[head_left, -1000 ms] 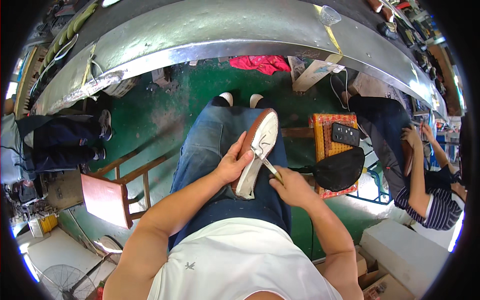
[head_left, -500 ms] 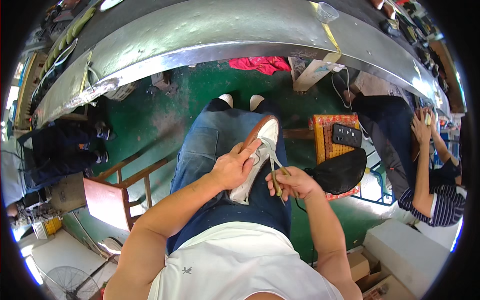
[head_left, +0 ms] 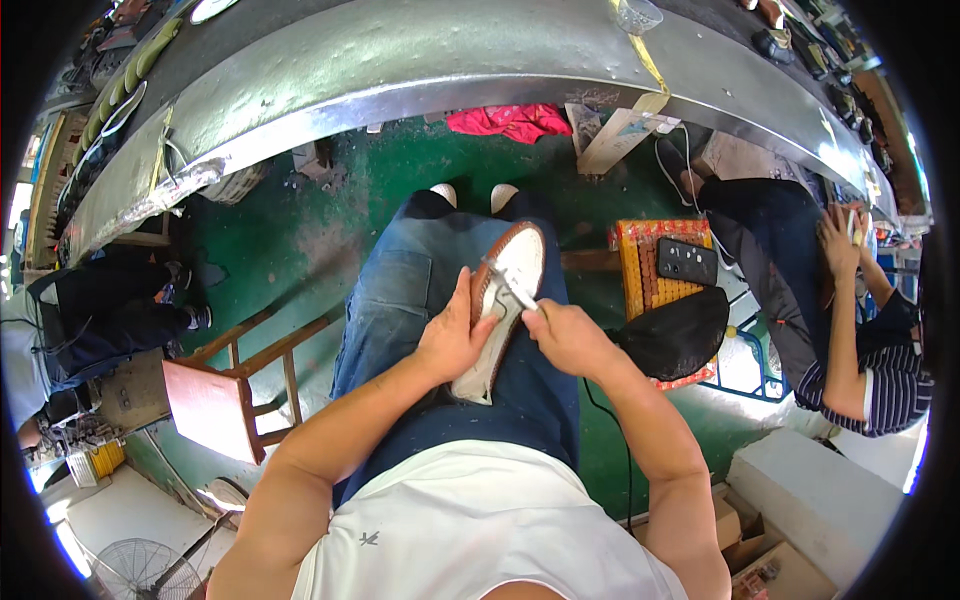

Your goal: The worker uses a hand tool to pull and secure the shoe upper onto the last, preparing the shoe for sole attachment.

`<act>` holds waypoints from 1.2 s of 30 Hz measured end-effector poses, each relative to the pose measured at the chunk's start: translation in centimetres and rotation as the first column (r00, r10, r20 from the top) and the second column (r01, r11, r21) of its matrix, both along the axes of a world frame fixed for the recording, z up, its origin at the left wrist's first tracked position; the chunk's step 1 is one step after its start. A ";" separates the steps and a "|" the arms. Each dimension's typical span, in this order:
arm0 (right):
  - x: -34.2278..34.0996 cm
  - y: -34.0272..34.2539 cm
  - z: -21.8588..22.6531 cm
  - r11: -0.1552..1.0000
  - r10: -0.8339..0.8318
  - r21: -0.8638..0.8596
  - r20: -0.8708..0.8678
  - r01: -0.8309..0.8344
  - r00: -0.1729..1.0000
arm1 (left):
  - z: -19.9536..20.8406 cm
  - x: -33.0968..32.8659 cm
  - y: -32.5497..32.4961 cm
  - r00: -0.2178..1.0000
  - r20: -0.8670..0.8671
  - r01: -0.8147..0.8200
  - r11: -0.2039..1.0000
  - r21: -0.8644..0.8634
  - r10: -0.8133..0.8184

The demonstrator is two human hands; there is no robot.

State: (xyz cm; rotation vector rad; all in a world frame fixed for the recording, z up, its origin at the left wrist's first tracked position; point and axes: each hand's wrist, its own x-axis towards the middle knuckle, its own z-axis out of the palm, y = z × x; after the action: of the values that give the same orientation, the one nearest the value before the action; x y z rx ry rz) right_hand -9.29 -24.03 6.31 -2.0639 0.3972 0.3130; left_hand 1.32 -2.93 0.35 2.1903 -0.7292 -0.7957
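Across my lap lies a shoe (head_left: 525, 258) with a pale white upper and a brown edge, its toe pointing away from me. My left hand (head_left: 455, 330) grips the shoe's left side, thumb over the upper and fingers along the brown edge. In my right hand (head_left: 570, 335) is a pair of silver metal pliers (head_left: 519, 292), closed in the fist. Their head reaches over the shoe's middle, close to the upper; whether it touches cannot be made out. The pliers' handles are hidden by my palm.
A metal-edged bench (head_left: 400, 85) curves across the far side. At right, a stool with a beaded mat (head_left: 645, 270) bears a phone (head_left: 687, 261) and a black cloth (head_left: 680, 335). Another person (head_left: 850, 290) sits beyond it. A wooden stool (head_left: 212, 405) stands left; a fan (head_left: 140, 570) is lower left.
My right hand has moved up and turned, swinging the pliers across the shoe toward its left edge. The left hand has shifted slightly, its fingers now along the shoe's side.
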 end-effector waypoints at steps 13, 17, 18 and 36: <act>-6.9 6.2 3.1 0.884 0.326 -0.328 -0.077 -0.332 0.942 | 0.9 2.8 0.0 0.650 -0.757 -0.134 0.970 -0.200 -0.066; -8.5 5.9 3.4 0.899 0.304 -0.295 -0.116 -0.325 0.946 | 0.5 2.2 0.6 0.643 -0.765 -0.211 0.949 -0.236 -0.047; -9.3 5.5 3.4 0.895 0.306 -0.303 -0.113 -0.326 0.945 | 0.4 2.1 0.7 0.630 -0.776 -0.256 0.937 -0.239 -0.025; -8.0 8.1 4.9 0.826 0.373 -0.418 -0.097 -0.378 0.923 | 1.8 1.7 -0.1 0.655 -0.755 -0.149 0.972 -0.184 -0.043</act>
State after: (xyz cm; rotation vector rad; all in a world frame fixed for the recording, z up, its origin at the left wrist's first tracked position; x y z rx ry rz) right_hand -17.33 -15.91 11.18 -2.5809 0.0547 0.5093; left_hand 3.03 -3.00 2.17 1.4359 -0.2899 -1.3906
